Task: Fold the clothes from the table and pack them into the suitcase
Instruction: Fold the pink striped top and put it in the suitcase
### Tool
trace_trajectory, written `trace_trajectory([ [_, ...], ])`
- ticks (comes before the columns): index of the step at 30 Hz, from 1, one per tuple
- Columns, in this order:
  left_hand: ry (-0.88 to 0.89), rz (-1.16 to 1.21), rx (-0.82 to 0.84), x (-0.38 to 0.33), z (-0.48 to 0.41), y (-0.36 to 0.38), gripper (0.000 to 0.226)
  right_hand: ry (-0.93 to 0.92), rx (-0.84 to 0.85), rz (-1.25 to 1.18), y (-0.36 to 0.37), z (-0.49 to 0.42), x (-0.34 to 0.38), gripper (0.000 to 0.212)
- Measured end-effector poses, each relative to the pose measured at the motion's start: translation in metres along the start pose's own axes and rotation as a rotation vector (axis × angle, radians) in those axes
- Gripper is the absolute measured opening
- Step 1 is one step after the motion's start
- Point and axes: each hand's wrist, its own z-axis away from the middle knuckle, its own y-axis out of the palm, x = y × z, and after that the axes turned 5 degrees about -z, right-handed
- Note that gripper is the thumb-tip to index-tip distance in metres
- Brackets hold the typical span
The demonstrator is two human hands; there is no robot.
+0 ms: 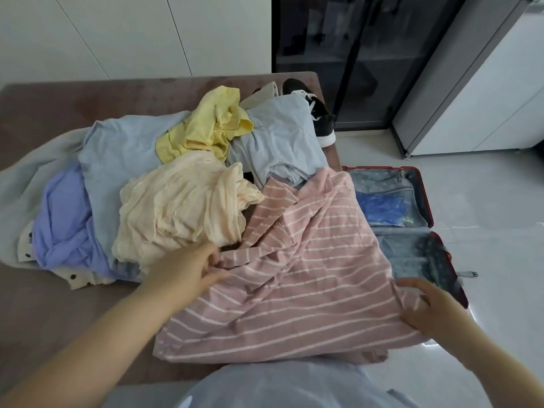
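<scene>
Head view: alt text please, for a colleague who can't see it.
A person's left hand and right hand grip a pink shirt with white stripes spread on the near right of a brown table. Behind it lies a heap of unfolded clothes in cream, yellow, pale blue and lilac. An open red suitcase lies on the floor to the right.
</scene>
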Motion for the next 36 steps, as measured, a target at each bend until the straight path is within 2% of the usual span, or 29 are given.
trace_trajectory([
  [2, 0.177, 0.097, -0.219, -0.019, -0.014, 0.002, 0.029, 0.000, 0.077, 0.090, 0.013, -0.002, -0.002, 0.047],
  [4, 0.281, 0.076, -0.309, -0.040, -0.038, 0.007, 0.052, -0.084, 0.145, 0.211, 0.031, -0.004, -0.006, 0.045],
  [7, 0.122, 0.043, -0.107, -0.067, -0.079, 0.019, 0.082, -0.231, 0.157, 0.427, 0.048, -0.006, -0.008, 0.040],
  [9, 0.006, 0.044, -0.061, -0.072, -0.102, 0.030, 0.071, -0.239, 0.142, 0.483, 0.050, -0.008, -0.007, 0.041],
  [12, -0.162, 0.299, -0.132, -0.058, -0.121, 0.023, 0.023, -0.212, 0.154, 0.494, 0.046, -0.008, -0.012, 0.046],
  [14, -0.280, 0.443, -0.142, -0.036, -0.121, 0.004, 0.021, -0.181, 0.158, 0.495, 0.040, -0.008, -0.017, 0.053],
  [16, -0.315, 0.421, -0.249, -0.005, -0.121, -0.018, 0.025, -0.158, 0.169, 0.503, 0.034, -0.008, -0.020, 0.058],
  [18, -0.283, 0.340, -0.357, 0.030, -0.121, -0.035, 0.023, -0.154, 0.183, 0.506, 0.033, -0.009, -0.020, 0.056],
  [21, -0.210, 0.224, -0.331, 0.059, -0.121, -0.048, 0.013, -0.157, 0.162, 0.543, 0.036, -0.011, -0.015, 0.048],
  [24, -0.150, 0.105, -0.329, 0.053, -0.121, -0.045, 0.012, -0.178, 0.025, 0.730, 0.035, -0.019, -0.002, 0.057],
  [27, -0.093, 0.081, -0.496, 0.028, -0.114, -0.037, 0.005, -0.341, -0.034, 0.632, 0.038, -0.033, 0.033, 0.059],
  [29, 0.006, 0.048, -0.569, 0.013, -0.108, -0.036, 0.012, -0.511, -0.022, 0.546, 0.044, -0.050, 0.065, 0.054],
  [31, 0.187, 0.023, -0.523, 0.000, -0.105, -0.033, 0.012, -0.687, -0.023, 0.479, 0.055, -0.071, 0.100, 0.049],
  [32, 0.250, 0.031, -0.456, -0.006, -0.104, -0.030, 0.011, -0.762, -0.024, 0.445, 0.062, -0.081, 0.118, 0.048],
  [33, 0.263, 0.015, -0.369, -0.012, -0.105, -0.025, 0.018, -0.826, -0.019, 0.419, 0.069, -0.091, 0.135, 0.050],
  [36, 0.043, -0.236, -0.113, -0.016, -0.107, -0.010, 0.076, -0.883, 0.053, 0.456, 0.091, -0.116, 0.175, 0.065],
])
